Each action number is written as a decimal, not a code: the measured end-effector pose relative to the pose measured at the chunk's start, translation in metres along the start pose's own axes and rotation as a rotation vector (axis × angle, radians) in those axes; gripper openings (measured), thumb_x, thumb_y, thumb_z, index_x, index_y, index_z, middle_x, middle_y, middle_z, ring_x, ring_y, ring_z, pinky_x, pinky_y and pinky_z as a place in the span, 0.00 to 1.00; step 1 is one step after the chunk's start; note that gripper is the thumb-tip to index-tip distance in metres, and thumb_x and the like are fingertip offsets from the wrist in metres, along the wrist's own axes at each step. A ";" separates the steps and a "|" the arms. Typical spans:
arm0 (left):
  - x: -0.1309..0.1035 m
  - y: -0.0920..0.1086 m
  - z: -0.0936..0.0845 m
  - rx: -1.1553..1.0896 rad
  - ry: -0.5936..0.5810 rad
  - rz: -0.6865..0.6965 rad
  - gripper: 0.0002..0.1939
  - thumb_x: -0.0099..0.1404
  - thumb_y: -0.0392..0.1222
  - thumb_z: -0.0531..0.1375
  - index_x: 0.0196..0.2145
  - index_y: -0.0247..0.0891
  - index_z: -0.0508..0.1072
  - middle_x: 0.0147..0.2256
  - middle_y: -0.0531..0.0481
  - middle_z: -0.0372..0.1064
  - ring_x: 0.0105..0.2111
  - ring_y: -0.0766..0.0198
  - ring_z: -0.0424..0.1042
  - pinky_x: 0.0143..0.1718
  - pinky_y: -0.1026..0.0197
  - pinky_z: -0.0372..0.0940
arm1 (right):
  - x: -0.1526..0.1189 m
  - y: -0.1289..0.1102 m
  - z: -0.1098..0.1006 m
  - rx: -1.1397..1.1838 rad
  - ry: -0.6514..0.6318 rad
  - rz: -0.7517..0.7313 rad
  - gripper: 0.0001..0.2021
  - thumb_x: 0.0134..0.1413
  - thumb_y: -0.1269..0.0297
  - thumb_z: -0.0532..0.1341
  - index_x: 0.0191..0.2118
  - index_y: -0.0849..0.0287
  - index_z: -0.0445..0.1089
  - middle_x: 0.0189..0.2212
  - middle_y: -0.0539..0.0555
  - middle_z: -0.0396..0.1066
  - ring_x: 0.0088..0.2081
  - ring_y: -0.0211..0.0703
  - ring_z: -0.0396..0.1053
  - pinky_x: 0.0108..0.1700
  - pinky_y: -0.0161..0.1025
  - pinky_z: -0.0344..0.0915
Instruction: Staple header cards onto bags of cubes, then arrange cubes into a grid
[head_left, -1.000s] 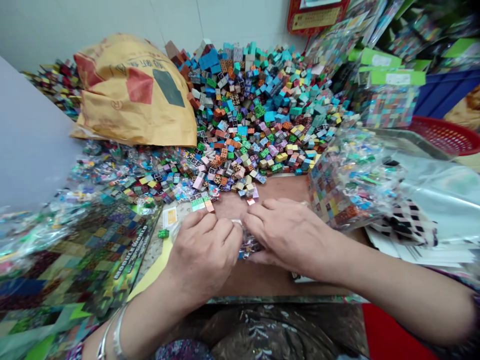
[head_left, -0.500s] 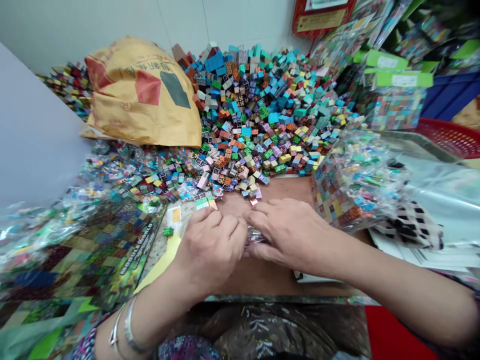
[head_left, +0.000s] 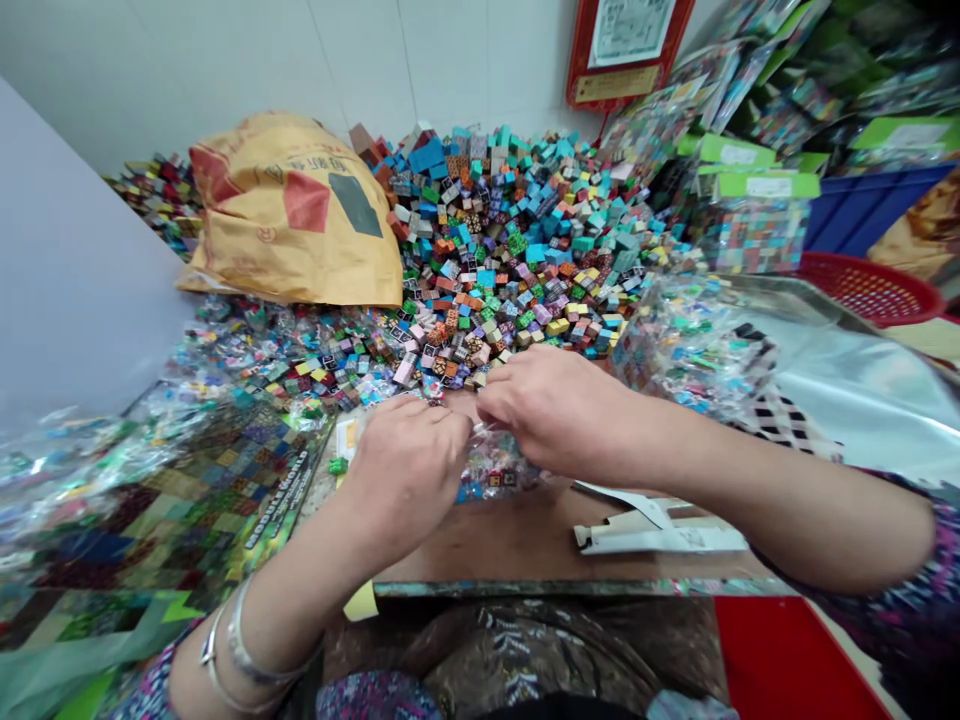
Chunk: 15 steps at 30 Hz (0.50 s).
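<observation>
A clear plastic bag (head_left: pixel 495 465) of small colourful pieces lies on the brown work board (head_left: pixel 480 550), right under my hands. My left hand (head_left: pixel 412 460) is closed at the bag's upper left edge, thumb and fingers pinched together. Closed too, my right hand (head_left: pixel 559 410) pinches the top of the bag from the right, close to the left fingertips. The fingers hide the bag's upper edge. Just beyond them begins a big heap of small patterned cubes (head_left: pixel 525 250). A green piece (head_left: pixel 338 466) lies left of my left hand.
A yellow sack (head_left: pixel 292 220) sits on the heap's left. Printed sheets (head_left: pixel 217 490) with clear packets cover the left side. Filled packets (head_left: pixel 690 340) and a red basket (head_left: pixel 862 285) are on the right. A white-and-cream cutter-like tool (head_left: pixel 660 535) lies near the board's front edge.
Both hands have moved a little away from me, and more of the bag now shows beneath them. The light-coloured tool on the right has come into fuller view. The camera view has tilted upward.
</observation>
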<state>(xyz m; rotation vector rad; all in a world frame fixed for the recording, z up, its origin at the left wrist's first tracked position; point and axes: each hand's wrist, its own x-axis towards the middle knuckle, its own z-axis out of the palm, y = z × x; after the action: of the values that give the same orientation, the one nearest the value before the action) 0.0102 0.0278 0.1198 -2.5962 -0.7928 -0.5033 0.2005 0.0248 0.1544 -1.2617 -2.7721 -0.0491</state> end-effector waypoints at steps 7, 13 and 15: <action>0.000 -0.001 -0.001 0.003 0.034 -0.025 0.16 0.68 0.37 0.53 0.22 0.39 0.67 0.18 0.53 0.67 0.22 0.61 0.67 0.28 0.57 0.55 | -0.002 0.002 0.002 -0.031 0.014 -0.072 0.08 0.58 0.72 0.56 0.34 0.60 0.72 0.30 0.53 0.72 0.32 0.41 0.64 0.35 0.40 0.53; 0.000 -0.005 0.003 0.018 -0.009 -0.036 0.16 0.67 0.36 0.53 0.21 0.40 0.67 0.19 0.52 0.68 0.23 0.61 0.69 0.30 0.57 0.57 | -0.065 -0.005 -0.003 0.025 0.521 0.070 0.10 0.66 0.68 0.52 0.37 0.60 0.71 0.33 0.55 0.72 0.37 0.42 0.67 0.41 0.40 0.61; 0.002 -0.007 0.002 0.006 -0.010 -0.031 0.17 0.67 0.36 0.52 0.20 0.40 0.67 0.19 0.52 0.68 0.23 0.62 0.68 0.30 0.57 0.57 | -0.101 -0.002 0.014 0.123 0.487 0.230 0.10 0.66 0.66 0.53 0.36 0.60 0.70 0.28 0.52 0.70 0.31 0.39 0.68 0.34 0.37 0.62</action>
<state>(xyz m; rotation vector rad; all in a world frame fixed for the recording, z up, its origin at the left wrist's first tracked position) 0.0081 0.0345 0.1205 -2.5862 -0.8380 -0.4969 0.2639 -0.0517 0.1303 -1.3184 -2.1786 -0.1452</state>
